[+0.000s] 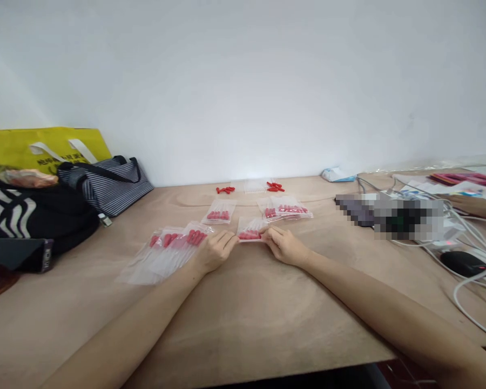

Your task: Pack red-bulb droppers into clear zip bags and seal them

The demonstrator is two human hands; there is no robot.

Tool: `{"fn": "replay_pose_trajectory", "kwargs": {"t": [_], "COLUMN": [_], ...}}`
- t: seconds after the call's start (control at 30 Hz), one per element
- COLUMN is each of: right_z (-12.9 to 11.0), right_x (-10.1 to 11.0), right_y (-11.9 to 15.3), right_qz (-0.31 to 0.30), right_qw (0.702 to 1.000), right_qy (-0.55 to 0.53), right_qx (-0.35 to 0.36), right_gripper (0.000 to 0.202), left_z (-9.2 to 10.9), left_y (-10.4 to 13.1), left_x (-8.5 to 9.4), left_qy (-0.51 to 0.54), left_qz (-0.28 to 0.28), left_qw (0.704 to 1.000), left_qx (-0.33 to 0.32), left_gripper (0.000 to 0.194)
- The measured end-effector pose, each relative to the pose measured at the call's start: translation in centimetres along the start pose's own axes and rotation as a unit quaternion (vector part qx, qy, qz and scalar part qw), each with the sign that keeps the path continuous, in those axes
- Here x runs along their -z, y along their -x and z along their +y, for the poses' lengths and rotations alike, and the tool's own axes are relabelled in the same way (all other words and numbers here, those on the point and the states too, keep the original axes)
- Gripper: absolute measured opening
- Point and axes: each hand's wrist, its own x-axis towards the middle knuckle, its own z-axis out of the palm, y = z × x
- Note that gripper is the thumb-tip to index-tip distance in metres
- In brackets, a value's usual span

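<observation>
A small clear plastic bag (250, 229) with several red pieces inside is held by its near edge between my hands. The fingers of my left hand (217, 249) pinch its left corner, and those of my right hand (283, 246) pinch the right one. Left of my left hand, several overlapping bags (157, 259) with red pieces lie fanned out. Beyond my hands are one filled bag (219, 212) and, to the right, a small pile of filled bags (287, 209). Loose red pieces lie in two groups (225, 190) farther back, with flat clear bags (254, 186) between them.
Yellow (85, 141), striped (109, 186) and black (44, 216) bags stand at the left, beside a dark box (20, 254). On the right are cables, a black mouse (464, 263), a pixelated area and another person's hand. A wall (243, 92) rises behind the wooden table (243, 324).
</observation>
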Motion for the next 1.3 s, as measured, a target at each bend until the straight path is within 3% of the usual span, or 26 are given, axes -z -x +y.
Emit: {"fn": "replay_pose_trajectory", "kwargs": {"t": [0.17,0.27,0.33,0.4,0.47,0.57,0.67,0.8,0.93,1.03,1.17,1.3], "right_z": [-0.4,-0.3,0.2,1.0,1.8,2.9,3.7,4.0,3.4,2.6,1.7,0.4], "right_x": [0.1,-0.1,-0.4,-0.7,-0.8,-0.5,0.1,0.4,0.4,0.9,1.9,2.7], "right_y": [-0.1,-0.4,-1.1,-2.2,-3.6,-5.7,-7.0,-6.9,-4.7,-2.3,0.5,1.9], "right_qz": [-0.058,-0.065,-0.071,-0.086,-0.106,-0.132,-0.139,-0.141,-0.11,-0.062,-0.02,-0.034], "right_qw": [0.993,0.993,0.995,0.994,0.987,0.969,0.96,0.944,0.939,0.951,0.978,0.995], "right_qy": [-0.095,-0.079,-0.037,0.025,0.095,0.191,0.235,0.297,0.324,0.301,0.209,0.09], "right_qx": [-0.028,-0.05,-0.062,-0.069,-0.078,-0.079,-0.055,-0.04,-0.045,-0.022,-0.011,0.004], "right_gripper": [0.011,0.01,0.013,0.023,0.032,0.03,0.02,0.011,0.012,0.016,0.016,0.021], "left_z": [-0.1,-1.0,-2.0,-3.2,-4.5,-5.9,-6.6,-6.6,-5.7,-3.9,0.1,3.8], "left_y": [0.4,0.3,0.1,-0.2,-0.4,-0.7,-1.1,-2.5,-4.2,-4.6,-3.9,-3.4], "left_x": [0.8,1.2,1.1,0.8,0.1,-1.2,-2.3,-2.9,-2.4,-1.4,0.6,2.3], "left_qy": [0.065,0.102,0.091,0.066,0.045,0.033,0.031,0.02,-0.009,-0.013,0.019,0.085], "left_qz": [-0.014,-0.022,-0.045,-0.105,-0.193,-0.292,-0.317,-0.31,-0.275,-0.248,-0.246,-0.224], "left_qw": [0.998,0.99,0.978,0.963,0.944,0.919,0.911,0.908,0.901,0.902,0.933,0.959], "left_qx": [0.003,0.1,0.184,0.239,0.262,0.262,0.262,0.282,0.337,0.352,0.263,0.151], "left_gripper": [0.039,0.038,0.029,0.016,0.011,0.019,0.013,0.014,0.021,0.024,0.017,0.014]}}
